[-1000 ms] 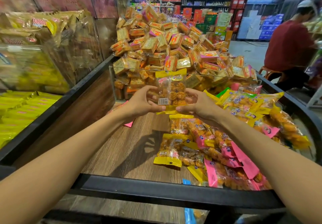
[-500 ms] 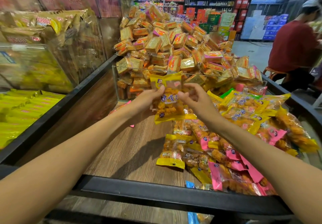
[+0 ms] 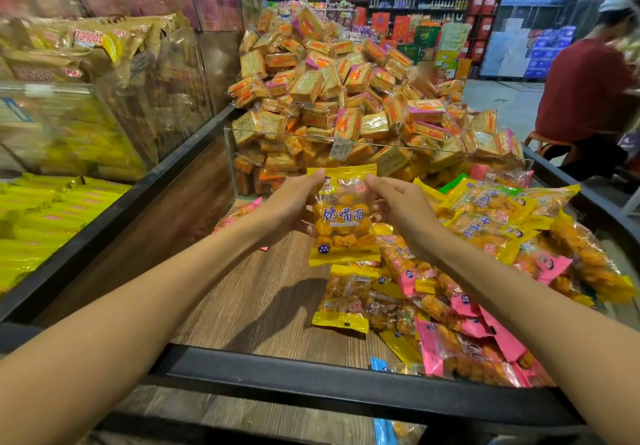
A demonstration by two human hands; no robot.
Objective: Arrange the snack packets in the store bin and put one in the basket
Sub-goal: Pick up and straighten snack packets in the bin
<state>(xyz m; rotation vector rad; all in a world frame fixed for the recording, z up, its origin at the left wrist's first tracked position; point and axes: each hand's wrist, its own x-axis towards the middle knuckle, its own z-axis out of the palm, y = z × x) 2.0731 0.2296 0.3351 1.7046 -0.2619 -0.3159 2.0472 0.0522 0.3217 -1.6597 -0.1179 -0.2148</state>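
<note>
A yellow snack packet point(image 3: 344, 217) with blue lettering hangs upright above the store bin's wooden floor point(image 3: 263, 302). My left hand point(image 3: 289, 204) grips its left edge and my right hand point(image 3: 398, 202) pinches its right edge near the top. Its printed front faces me. Below and to the right lies a loose pile of yellow and pink snack packets point(image 3: 450, 313), spread over the right half of the bin. No basket is in view.
The bin's black rim point(image 3: 311, 379) runs along the front. A clear divider point(image 3: 363, 153) holds back a tall heap of orange biscuit packs point(image 3: 339, 91). Yellow packets point(image 3: 41, 223) fill the left bin. A person in a red shirt point(image 3: 585, 94) sits at the far right.
The packet has been turned over in my hands, from its barcode back to its printed front, and now hangs straight. Both hands shifted to its upper edges.
</note>
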